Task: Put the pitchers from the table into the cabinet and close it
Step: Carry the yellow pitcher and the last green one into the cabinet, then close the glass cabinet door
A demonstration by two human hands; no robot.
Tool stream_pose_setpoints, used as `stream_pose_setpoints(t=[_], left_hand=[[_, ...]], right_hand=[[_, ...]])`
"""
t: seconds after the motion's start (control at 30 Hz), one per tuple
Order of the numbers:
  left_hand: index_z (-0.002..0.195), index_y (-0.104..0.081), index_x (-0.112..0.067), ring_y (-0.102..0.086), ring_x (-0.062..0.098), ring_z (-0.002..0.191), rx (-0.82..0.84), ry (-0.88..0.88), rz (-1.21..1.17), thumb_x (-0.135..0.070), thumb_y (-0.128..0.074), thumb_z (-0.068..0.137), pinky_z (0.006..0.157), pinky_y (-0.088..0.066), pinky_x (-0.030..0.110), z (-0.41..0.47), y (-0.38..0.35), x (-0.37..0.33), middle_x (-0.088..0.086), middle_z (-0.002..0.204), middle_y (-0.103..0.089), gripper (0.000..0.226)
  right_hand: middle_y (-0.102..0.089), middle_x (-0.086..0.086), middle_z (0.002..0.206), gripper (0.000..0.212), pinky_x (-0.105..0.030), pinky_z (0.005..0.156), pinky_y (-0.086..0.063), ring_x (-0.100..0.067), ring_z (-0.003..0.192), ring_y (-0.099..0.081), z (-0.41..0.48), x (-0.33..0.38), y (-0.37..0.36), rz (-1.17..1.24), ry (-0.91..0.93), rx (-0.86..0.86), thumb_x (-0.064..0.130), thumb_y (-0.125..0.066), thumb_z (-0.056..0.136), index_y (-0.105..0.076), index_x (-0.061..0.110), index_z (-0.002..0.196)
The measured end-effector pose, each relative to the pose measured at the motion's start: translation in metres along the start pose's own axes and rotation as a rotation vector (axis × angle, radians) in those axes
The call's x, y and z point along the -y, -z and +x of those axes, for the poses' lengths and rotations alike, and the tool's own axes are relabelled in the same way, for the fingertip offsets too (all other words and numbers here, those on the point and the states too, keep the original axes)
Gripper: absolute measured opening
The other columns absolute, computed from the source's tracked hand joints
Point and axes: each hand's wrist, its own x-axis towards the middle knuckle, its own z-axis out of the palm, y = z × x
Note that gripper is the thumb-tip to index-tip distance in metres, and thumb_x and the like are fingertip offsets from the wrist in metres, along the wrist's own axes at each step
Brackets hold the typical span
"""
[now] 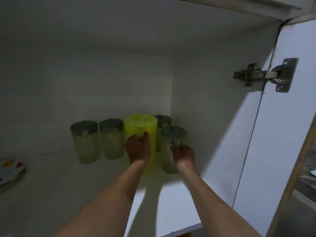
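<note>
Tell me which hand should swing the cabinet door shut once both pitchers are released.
Right, probably. The right hand on the clear grey-lidded pitcher is nearer the open white hinged door; the left hand holds the yellow plastic pitcher.

Yellow pitcher and lidded clear pitchers upright — inside cabinet.

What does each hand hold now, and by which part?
The left hand holds the yellow pitcher by its handle. The right hand holds a clear pitcher with a grey lid, also by its handle.
</note>
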Motion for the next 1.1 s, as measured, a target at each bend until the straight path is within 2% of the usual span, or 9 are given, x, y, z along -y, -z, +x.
stream_pose_setpoints(t=[0.1,0.23,0.33,0.47,0.53,0.67,0.73,0.9,1.1], left_hand=[[0.059,-0.053,-0.005,-0.061,0.042,0.077,-0.005,0.0,0.013,-0.03,-0.063,0.088,0.069,-0.046,0.044,-0.002,-0.005,-0.001,0.023,0.072,-0.064,0.039],[0.077,-0.063,-0.006,-0.063,0.039,0.084,0.036,0.045,0.079,-0.041,-0.061,0.087,0.07,-0.051,0.041,-0.005,-0.001,-0.005,0.014,0.078,-0.066,0.037],[0.117,-0.063,-0.005,-0.062,0.038,0.103,0.072,0.076,0.192,-0.054,-0.059,0.085,0.083,-0.052,0.043,-0.007,0.007,-0.008,0.016,0.109,-0.068,0.059],[0.143,-0.034,-0.005,-0.046,0.04,0.121,0.081,0.109,0.355,-0.07,-0.058,0.076,0.096,-0.042,0.049,-0.016,0.024,-0.016,0.018,0.132,-0.05,0.097],[0.142,-0.031,-0.003,-0.043,0.04,0.119,0.01,0.05,0.416,-0.072,-0.059,0.073,0.093,-0.038,0.048,-0.024,0.036,-0.022,0.02,0.129,-0.047,0.101],[0.118,-0.049,-0.008,-0.045,0.037,0.109,-0.09,-0.228,0.398,-0.061,-0.062,0.075,0.085,-0.035,0.046,-0.034,0.068,-0.038,0.018,0.114,-0.053,0.069],[0.111,-0.048,-0.015,-0.049,0.035,0.104,-0.027,-0.347,0.403,-0.059,-0.059,0.078,0.083,-0.037,0.044,-0.039,0.089,-0.05,0.014,0.109,-0.054,0.056],[0.114,-0.05,-0.022,-0.054,0.034,0.102,0.115,-0.592,0.423,-0.058,-0.051,0.084,0.083,-0.042,0.044,-0.057,0.131,-0.08,0.01,0.111,-0.057,0.047],[0.12,-0.054,-0.018,-0.054,0.034,0.11,0.355,-0.834,0.272,-0.049,-0.052,0.089,0.091,-0.045,0.043,-0.089,0.174,-0.116,0.013,0.119,-0.06,0.044]], right_hand=[[-0.074,-0.012,0.086,0.022,-0.027,0.063,-0.039,-0.03,0.076,-0.066,0.0,0.002,0.0,-0.059,-0.016,0.045,0.034,-0.07,0.087,-0.071,0.013,0.085],[-0.072,-0.011,0.107,0.045,-0.026,0.067,-0.041,-0.032,0.094,-0.067,-0.007,0.005,0.008,-0.158,0.016,0.053,0.046,-0.074,0.083,-0.066,0.012,0.11],[-0.067,-0.011,0.114,0.064,-0.032,0.071,-0.049,-0.033,0.1,-0.064,-0.018,0.01,0.017,-0.246,0.025,0.092,0.053,-0.077,0.078,-0.053,0.011,0.12],[-0.059,-0.015,0.123,0.078,-0.045,0.09,-0.055,-0.037,0.112,-0.059,-0.036,0.024,0.029,-0.317,0.032,0.067,0.05,-0.082,0.073,-0.043,0.01,0.127],[-0.054,-0.016,0.129,0.078,-0.048,0.095,-0.053,-0.038,0.118,-0.055,-0.047,0.033,0.036,-0.343,0.032,0.043,0.046,-0.082,0.075,-0.039,0.012,0.131],[-0.043,-0.016,0.143,0.076,-0.049,0.103,-0.047,-0.038,0.128,-0.048,-0.079,0.057,0.056,-0.395,0.078,-0.012,0.037,-0.073,0.085,-0.032,0.013,0.144],[-0.04,-0.017,0.146,0.077,-0.048,0.106,-0.045,-0.037,0.131,-0.046,-0.1,0.071,0.07,-0.442,0.117,-0.016,0.033,-0.07,0.088,-0.027,0.013,0.149],[-0.045,-0.017,0.139,0.067,-0.044,0.102,-0.047,-0.036,0.123,-0.051,-0.159,0.1,0.11,-0.624,0.216,0.01,0.026,-0.065,0.087,-0.033,0.015,0.145],[-0.043,-0.017,0.145,0.072,-0.046,0.101,-0.046,-0.036,0.126,-0.051,-0.243,0.132,0.177,-0.81,0.274,-0.114,0.04,-0.061,0.092,-0.029,0.015,0.152]])
